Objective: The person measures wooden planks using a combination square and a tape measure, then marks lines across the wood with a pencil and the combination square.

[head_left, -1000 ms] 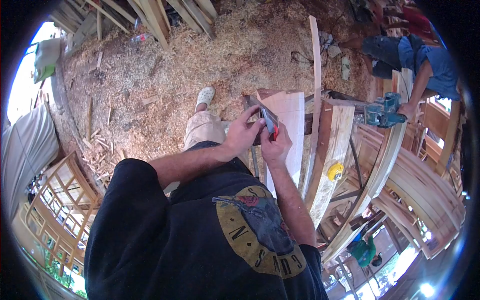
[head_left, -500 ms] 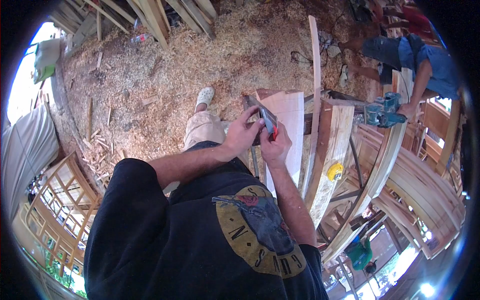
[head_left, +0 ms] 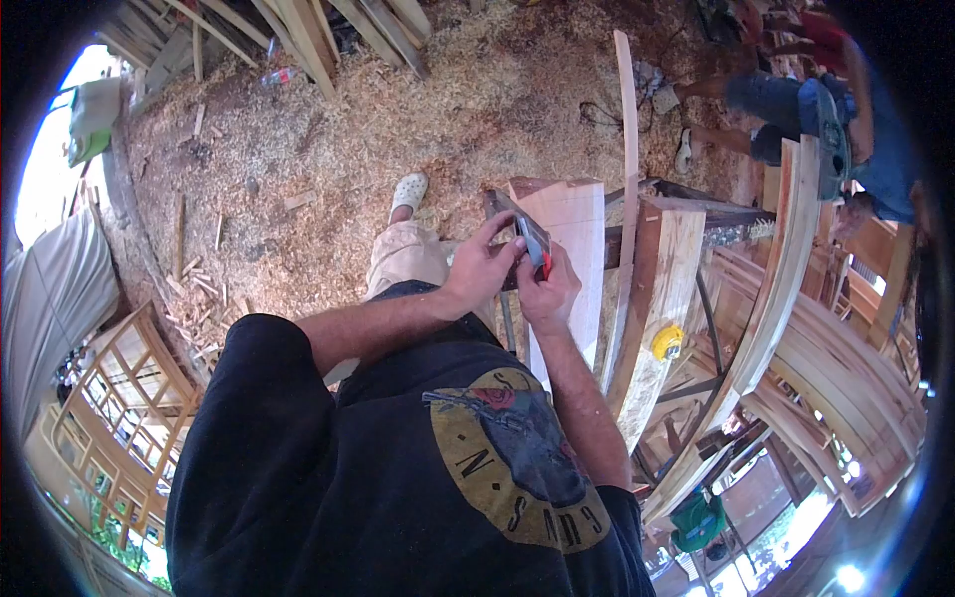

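My left hand (head_left: 479,267) and my right hand (head_left: 550,292) meet in front of my body. Between them is a flat grey object (head_left: 533,240) with a red part at its lower right; what it is I cannot make out. The fingers of both hands are closed around its edges. Just beyond and to the right lies a pale wooden board (head_left: 577,229), with a dark strip (head_left: 494,204) near its left end.
To the right are a thick timber (head_left: 662,269) bearing a yellow round object (head_left: 667,342), a narrow upright strip (head_left: 628,129) and a long curved plank (head_left: 786,269). A co-worker (head_left: 885,149) stands at upper right. Shavings cover the ground (head_left: 318,169); a wooden lattice frame (head_left: 124,398) is at left.
The co-worker at upper right has lifted the green power tool off the curved plank and moved it up and right. A distant person in green has shifted slightly. My hands stay where they were.
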Demonstrator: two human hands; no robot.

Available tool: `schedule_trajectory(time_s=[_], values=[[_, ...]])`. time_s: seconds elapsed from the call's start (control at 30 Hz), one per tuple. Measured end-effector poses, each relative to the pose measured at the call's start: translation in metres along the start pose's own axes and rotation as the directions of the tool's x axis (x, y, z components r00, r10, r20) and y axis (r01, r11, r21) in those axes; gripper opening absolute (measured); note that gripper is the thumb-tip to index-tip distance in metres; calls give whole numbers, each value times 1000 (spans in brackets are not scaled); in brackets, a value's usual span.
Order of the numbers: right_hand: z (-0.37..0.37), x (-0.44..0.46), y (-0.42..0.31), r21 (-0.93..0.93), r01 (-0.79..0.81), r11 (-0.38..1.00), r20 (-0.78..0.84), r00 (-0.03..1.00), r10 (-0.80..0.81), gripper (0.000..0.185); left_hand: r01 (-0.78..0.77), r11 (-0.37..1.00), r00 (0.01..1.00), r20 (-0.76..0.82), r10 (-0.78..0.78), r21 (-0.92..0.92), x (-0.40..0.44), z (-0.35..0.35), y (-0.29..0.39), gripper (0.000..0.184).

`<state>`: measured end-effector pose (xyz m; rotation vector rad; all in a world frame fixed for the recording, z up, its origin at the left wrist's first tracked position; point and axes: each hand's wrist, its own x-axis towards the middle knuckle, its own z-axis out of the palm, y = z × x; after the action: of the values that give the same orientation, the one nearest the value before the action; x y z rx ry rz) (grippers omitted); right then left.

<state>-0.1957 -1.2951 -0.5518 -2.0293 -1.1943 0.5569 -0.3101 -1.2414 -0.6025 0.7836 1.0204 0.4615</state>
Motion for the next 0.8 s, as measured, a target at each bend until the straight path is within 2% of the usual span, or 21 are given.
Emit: schedule_trajectory(time_s=[0.17,0.37,0.4,0.47,0.53,0.6,0.63,0.67,0.77,0.8], values=[[0,1,0,-5,17,1000,-13,1000,-17,23,-11,1000,1000,-13,11,17,0,0,0,50],[-41,4,12,49,-211,976,194,961,198,30,-35,999,999,-41,36,16,4,3,-13,51],[-51,9,15,207,-356,912,184,929,321,27,-35,999,998,-46,36,17,5,3,-14,51],[-70,27,18,375,-374,848,149,927,343,28,-54,996,998,-39,57,66,1,1,0,53],[-79,62,12,401,-154,903,52,988,145,31,-44,997,998,-36,46,55,0,0,0,53],[-81,92,-9,330,-191,924,160,976,145,37,-10,1000,999,-30,10,-19,5,3,-14,53],[-82,108,-20,293,-205,934,213,966,145,40,-32,999,999,-44,32,11,5,4,-13,53],[-86,125,-28,94,-231,968,360,915,183,42,-53,998,997,-59,55,42,5,5,-12,53],[-56,154,-62,-126,85,988,518,856,-8,44,-87,995,992,-82,91,50,4,6,-10,53],[-44,163,-64,-202,192,960,615,788,-28,41,-94,995,992,-84,97,38,3,6,-10,53]])
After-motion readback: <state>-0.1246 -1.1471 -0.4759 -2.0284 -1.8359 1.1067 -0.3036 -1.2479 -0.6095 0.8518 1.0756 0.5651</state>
